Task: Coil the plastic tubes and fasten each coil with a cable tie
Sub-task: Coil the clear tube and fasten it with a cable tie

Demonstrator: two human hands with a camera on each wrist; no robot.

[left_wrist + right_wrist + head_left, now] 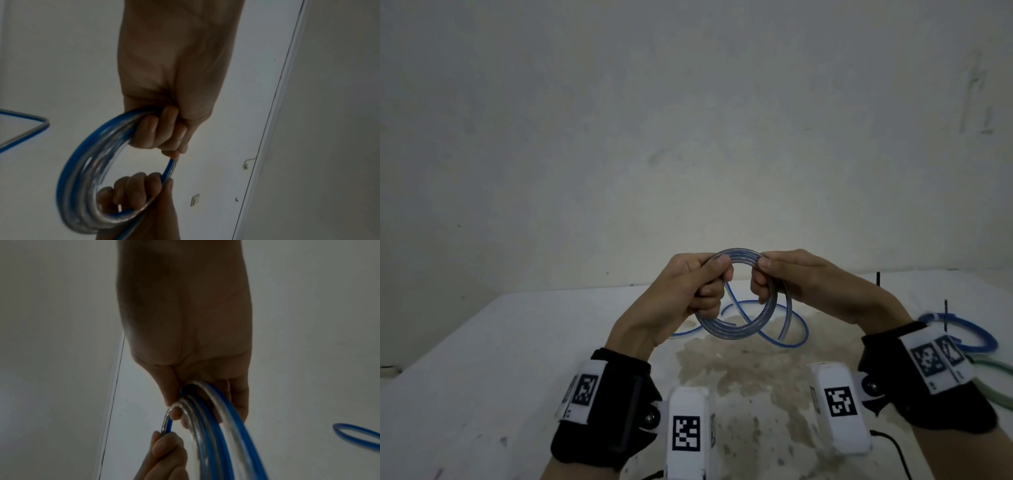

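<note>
A clear plastic tube with a blue stripe is wound into a coil (pixel 743 327) of several turns, held upright above the white table (pixel 482 359). My left hand (pixel 710 282) grips the coil's left side, fingers curled round the turns (pixel 156 129). My right hand (pixel 767 277) holds the coil's upper right side, thumb on top and fingers curled through the ring (pixel 207 402). The tube's loose remainder (pixel 784 339) trails down onto the table behind the coil. The wrist views show the bundled turns (pixel 82 178) (pixel 216 426) between both hands.
A finished blue coil (pixel 976 337) with a black cable tie (pixel 946 315) lies at the right edge, a greenish tube (pixel 993 390) beside it. Another black tie (pixel 878 279) stands farther back. A black cable (pixel 897 452) runs along the near right. The wall rises behind the table.
</note>
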